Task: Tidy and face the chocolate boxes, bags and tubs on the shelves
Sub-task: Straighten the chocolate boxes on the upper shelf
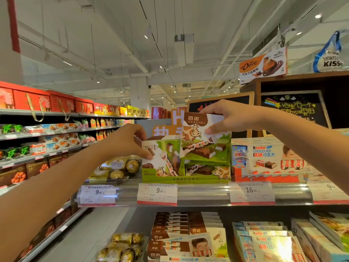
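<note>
Lettering on the price tags (157, 193) along the shelf (204, 193) edge is being blurred beyond the large numbers. The green display tray (181, 179) is being partly covered by both hands, and its back is being hidden by the boxes standing in it. The Kinder boxes (272, 157) at 3 o'clock of the tray are being cut across by the right forearm, and those on the lower shelf are being cropped at the bottom edge. The Ferrero Rocher packs (120, 167) at 9 o'clock are being partly masked by the left wrist.

The left hand (126, 140) is being reached in from 8 o'clock, with thumb and fingers being pinched on the left chocolate box (160, 157), which is being kept tilted in the tray. The right hand (232, 116) is being stretched in from 3 o'clock, its fingers being curled over the top edge and its thumb being pressed on the face of the cow-printed chocolate box (198, 137), which is being held upright above the tray, at 12 o'clock of the stacked boxes lying in it.
</note>
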A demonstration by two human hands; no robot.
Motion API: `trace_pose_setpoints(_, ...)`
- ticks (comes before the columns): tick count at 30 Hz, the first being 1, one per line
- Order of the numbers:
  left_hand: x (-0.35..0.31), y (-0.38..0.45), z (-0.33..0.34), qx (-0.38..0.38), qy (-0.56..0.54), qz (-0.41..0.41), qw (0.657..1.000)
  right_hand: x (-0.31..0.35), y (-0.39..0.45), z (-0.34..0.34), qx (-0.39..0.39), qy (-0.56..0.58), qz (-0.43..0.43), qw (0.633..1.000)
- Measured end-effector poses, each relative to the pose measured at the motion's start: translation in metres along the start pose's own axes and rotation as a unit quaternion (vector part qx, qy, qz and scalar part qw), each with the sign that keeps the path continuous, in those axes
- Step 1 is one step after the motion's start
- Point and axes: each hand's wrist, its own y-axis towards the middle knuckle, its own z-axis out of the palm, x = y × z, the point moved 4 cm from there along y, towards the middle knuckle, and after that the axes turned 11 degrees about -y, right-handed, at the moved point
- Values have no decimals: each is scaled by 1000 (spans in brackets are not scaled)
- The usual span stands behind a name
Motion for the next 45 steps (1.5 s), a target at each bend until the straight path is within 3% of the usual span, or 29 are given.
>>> trace_pose_setpoints(3,9,-2,0,-11,-33,-51,998,0,4,3,9,-33,-5,999)
trace_pose_setpoints(11,24,-12,17,89,-114,-130,981,3,11,14,-4,-71,-12,997)
trace_pose_setpoints(16,20,-11,15,100,-147,-100,979,-4,10,7,-3,-24,7,1000)
trace_pose_setpoints(22,-1,4,-9,34,-258,-32,965,-5,6,3,-25,-1,19,1000)
trace_pose_setpoints(29,-23,11,-22,69,-8,67,995,-11,3,-2,-60,58,29,996)
trace_pose_setpoints(34,-32,14,-11,87,-7,80,993,-12,7,6,-45,20,12,999)
trace_pose_setpoints(45,-45,28,16,126,15,96,987,-3,11,8,-50,-179,-28,982)
